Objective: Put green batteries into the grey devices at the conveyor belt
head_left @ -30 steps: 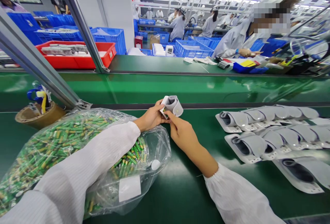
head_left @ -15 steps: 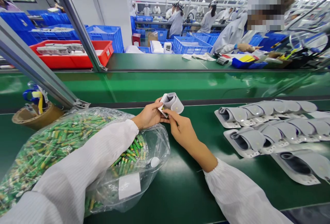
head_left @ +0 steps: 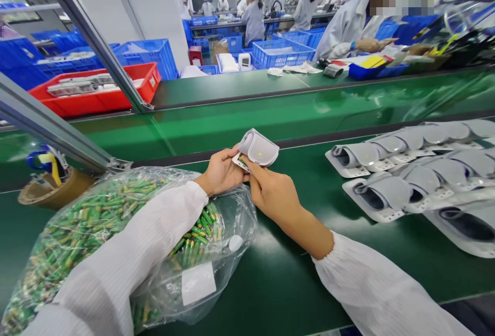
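Head view: a grey fabric cuff (head_left: 258,148) with a white plastic edge is held by both hands just above the green conveyor belt (head_left: 294,269). Its near side is gripped by the curled fingers (head_left: 229,156) of the left hand (head_left: 220,173), while the white edge is pinched, nearly closed, between the thumb and fingertips of the right hand (head_left: 273,197). On the belt, left of the hands, a clear plastic bag of green batteries (head_left: 116,217) is pressed under the left forearm (head_left: 127,248); to the right, rows of matching cuffs (head_left: 402,171) are laid out. Beyond the belt, a red tray (head_left: 93,94) and blue crates (head_left: 145,57) are seen.
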